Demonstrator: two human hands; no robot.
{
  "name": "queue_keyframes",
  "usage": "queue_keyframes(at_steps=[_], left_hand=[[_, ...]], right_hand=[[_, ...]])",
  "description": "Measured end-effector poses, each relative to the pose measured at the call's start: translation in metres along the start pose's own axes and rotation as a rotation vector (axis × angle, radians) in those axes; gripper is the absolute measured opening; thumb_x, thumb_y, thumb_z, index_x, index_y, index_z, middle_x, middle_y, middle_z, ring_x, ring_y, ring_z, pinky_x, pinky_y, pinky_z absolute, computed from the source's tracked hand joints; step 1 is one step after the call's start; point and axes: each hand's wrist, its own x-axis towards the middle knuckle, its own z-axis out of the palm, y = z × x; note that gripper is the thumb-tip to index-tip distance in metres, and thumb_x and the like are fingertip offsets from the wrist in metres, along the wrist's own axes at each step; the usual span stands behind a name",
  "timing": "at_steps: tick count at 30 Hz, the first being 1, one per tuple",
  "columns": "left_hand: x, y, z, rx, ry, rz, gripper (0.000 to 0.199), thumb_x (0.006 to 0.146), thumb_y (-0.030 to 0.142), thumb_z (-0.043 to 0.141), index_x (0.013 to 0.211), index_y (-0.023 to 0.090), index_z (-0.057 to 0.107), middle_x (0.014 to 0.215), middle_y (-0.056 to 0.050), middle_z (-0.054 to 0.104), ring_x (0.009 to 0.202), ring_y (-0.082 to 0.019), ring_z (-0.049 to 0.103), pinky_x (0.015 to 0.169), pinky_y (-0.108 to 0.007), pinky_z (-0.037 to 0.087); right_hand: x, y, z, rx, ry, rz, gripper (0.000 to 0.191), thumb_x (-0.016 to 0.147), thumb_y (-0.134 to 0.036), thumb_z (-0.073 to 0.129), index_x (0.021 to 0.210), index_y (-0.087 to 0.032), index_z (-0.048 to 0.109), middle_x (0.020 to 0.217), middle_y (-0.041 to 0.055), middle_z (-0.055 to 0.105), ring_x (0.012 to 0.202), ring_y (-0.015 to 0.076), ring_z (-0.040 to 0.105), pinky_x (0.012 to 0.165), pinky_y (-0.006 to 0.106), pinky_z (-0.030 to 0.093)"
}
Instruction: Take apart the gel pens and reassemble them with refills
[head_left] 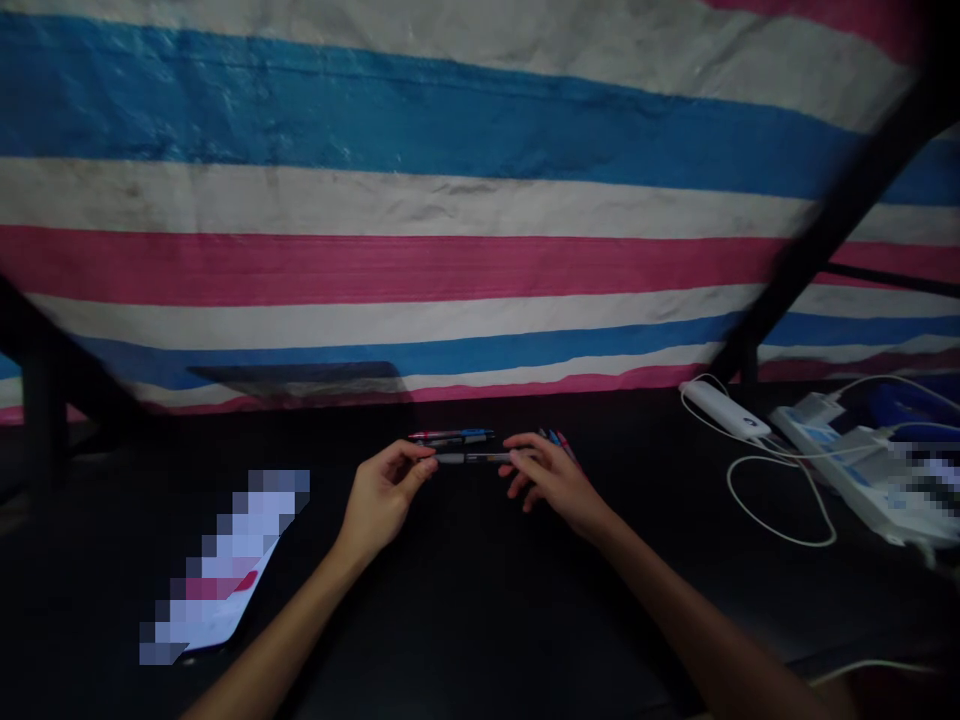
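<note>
Both of my hands hold one dark pen level above the dark table. My left hand pinches its left end between thumb and fingertips. My right hand grips its right end, and more pens with red and blue parts stick out behind that hand's fingers. Just beyond the held pen, a few pens with pink and blue caps lie on the table.
A striped blue, white and pink tarp hangs behind the table. A white card with a blurred face lies at the left. A white power bank, its looped cable and a white power strip sit at the right.
</note>
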Motion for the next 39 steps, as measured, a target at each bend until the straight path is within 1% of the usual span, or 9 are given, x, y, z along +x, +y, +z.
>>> queue_keyframes(at_steps=[3,8,14,19,22,24,29,34,39], left_hand=[[-0.001,0.0,0.001,0.012,-0.008,-0.007,0.016,0.073,0.028,0.067,0.084,0.017,0.063,0.072,0.0,0.062,0.069,-0.013,0.057,0.064,-0.023,0.043],[0.0,0.001,0.0,0.018,0.005,-0.006,0.016,0.072,0.028,0.067,0.083,0.017,0.063,0.072,0.0,0.063,0.068,-0.013,0.058,0.063,-0.024,0.043],[0.0,0.003,0.0,0.0,0.015,-0.008,0.016,0.071,0.027,0.068,0.082,0.016,0.064,0.072,0.0,0.064,0.068,-0.013,0.058,0.063,-0.023,0.044],[0.001,0.004,0.001,-0.021,0.022,-0.03,0.019,0.07,0.029,0.069,0.083,0.016,0.064,0.075,-0.002,0.064,0.071,-0.014,0.059,0.066,-0.025,0.045],[0.0,0.006,0.003,-0.024,0.022,-0.029,0.018,0.069,0.028,0.07,0.081,0.016,0.064,0.071,0.0,0.063,0.066,-0.013,0.058,0.062,-0.023,0.044],[0.0,0.007,0.004,-0.02,0.017,-0.031,0.018,0.069,0.028,0.07,0.081,0.016,0.065,0.069,0.0,0.063,0.064,-0.012,0.057,0.06,-0.022,0.042],[0.0,0.005,0.003,-0.037,-0.014,-0.046,0.018,0.07,0.027,0.069,0.084,0.016,0.064,0.066,0.0,0.063,0.065,-0.012,0.058,0.063,-0.023,0.044],[0.0,0.009,0.005,-0.067,-0.032,-0.052,0.015,0.073,0.03,0.067,0.078,0.015,0.063,0.067,0.0,0.063,0.064,-0.012,0.057,0.065,-0.023,0.044],[-0.001,0.016,0.006,-0.019,-0.034,-0.06,0.022,0.078,0.035,0.061,0.068,0.015,0.061,0.061,0.0,0.06,0.058,-0.011,0.053,0.06,-0.022,0.043]], right_hand=[[0.002,0.002,0.001,-0.038,0.024,0.019,0.036,0.082,-0.048,0.052,0.078,-0.014,0.06,0.063,0.0032,0.057,0.049,0.0101,0.053,0.039,0.018,0.038],[0.0,-0.006,-0.001,0.053,0.063,-0.081,0.035,0.067,-0.033,0.072,0.097,-0.021,0.057,0.08,0.0003,0.058,0.058,0.0106,0.056,0.043,0.019,0.042],[-0.001,-0.006,-0.003,-0.001,0.048,-0.017,0.026,0.076,-0.041,0.062,0.077,-0.014,0.06,0.066,0.002,0.058,0.051,0.0097,0.053,0.041,0.018,0.039],[-0.002,-0.007,-0.002,0.101,0.047,-0.03,0.039,0.073,-0.035,0.067,0.108,-0.022,0.054,0.083,0.0045,0.065,0.056,0.0122,0.059,0.042,0.02,0.043],[-0.001,-0.006,-0.002,0.077,0.058,-0.001,0.029,0.076,-0.038,0.063,0.094,-0.016,0.06,0.071,0.005,0.064,0.054,0.0118,0.058,0.043,0.02,0.043],[0.0,-0.004,-0.002,0.067,0.087,-0.048,0.024,0.071,-0.034,0.068,0.084,-0.015,0.062,0.069,0.0034,0.062,0.056,0.0118,0.057,0.045,0.021,0.045],[0.002,-0.005,-0.003,0.115,0.15,-0.178,0.029,0.064,-0.023,0.072,0.091,-0.019,0.062,0.081,0.0021,0.062,0.059,0.0115,0.056,0.049,0.023,0.046],[0.002,-0.003,-0.001,0.054,0.208,-0.305,0.012,0.067,-0.02,0.07,0.077,-0.017,0.064,0.09,0.0054,0.065,0.066,0.0128,0.055,0.056,0.026,0.049],[0.003,0.001,0.001,0.088,0.241,-0.383,0.021,0.067,-0.019,0.07,0.085,-0.02,0.059,0.089,0.0044,0.065,0.073,0.0158,0.056,0.053,0.026,0.05]])
